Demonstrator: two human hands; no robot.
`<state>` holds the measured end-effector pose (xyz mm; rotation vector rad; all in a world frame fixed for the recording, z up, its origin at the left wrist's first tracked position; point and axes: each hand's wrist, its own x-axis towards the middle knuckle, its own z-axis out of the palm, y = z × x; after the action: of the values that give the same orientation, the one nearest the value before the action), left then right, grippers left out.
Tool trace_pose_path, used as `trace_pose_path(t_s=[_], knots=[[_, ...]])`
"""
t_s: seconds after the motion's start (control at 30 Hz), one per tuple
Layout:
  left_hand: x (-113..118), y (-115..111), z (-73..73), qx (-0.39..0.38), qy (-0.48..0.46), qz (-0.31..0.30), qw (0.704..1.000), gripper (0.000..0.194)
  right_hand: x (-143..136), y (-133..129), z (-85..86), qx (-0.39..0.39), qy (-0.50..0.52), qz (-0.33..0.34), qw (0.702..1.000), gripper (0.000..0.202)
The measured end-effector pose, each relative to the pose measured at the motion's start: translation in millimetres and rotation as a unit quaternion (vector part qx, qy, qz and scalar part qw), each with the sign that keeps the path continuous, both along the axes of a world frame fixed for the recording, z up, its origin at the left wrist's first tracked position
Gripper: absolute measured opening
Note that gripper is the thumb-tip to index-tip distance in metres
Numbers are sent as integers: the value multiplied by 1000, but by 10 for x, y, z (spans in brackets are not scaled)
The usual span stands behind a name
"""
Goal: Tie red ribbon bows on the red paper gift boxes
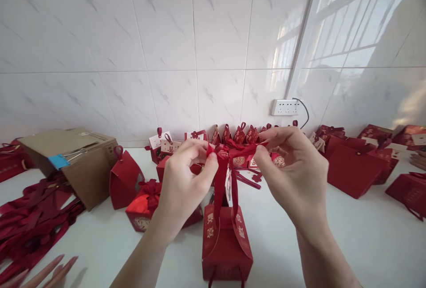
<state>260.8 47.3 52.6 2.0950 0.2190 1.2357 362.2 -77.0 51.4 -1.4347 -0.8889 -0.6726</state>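
Observation:
A small red gift box (227, 257) with gold characters and curved top flaps stands on the white table in front of me. From its top a dark red ribbon (218, 190) runs upward in two strands. My left hand (186, 181) pinches the ribbon between thumb and forefinger, above and left of the box. On the other side my right hand (296, 177) is closed in a pinch on the same ribbon, which stretches between both hands. Behind the ribbon, part of a white tag is visible.
A cardboard box (91, 163) with a blue-tabbed clip stands left, beside a heap of red ribbons (36, 217). Several finished-looking red boxes (239, 137) line the wall. A power strip (285, 107) is on the wall. Another person's hand (49, 274) lies at lower left.

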Motion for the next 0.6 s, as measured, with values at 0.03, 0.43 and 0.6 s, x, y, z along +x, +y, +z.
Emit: trace_pose_path(t_s=[0.03, 0.43, 0.6], knots=[[-3, 3, -2, 1, 10, 2, 1000, 15, 9, -16, 10, -2, 3, -4, 1000, 19], [-447, 216, -390, -8, 170, 184, 968, 20, 134, -551, -282, -54, 104, -96, 988, 14], [-754, 353, -688, -28, 293, 236, 926, 22, 263, -962, -747, -94, 211, -181, 956, 17]])
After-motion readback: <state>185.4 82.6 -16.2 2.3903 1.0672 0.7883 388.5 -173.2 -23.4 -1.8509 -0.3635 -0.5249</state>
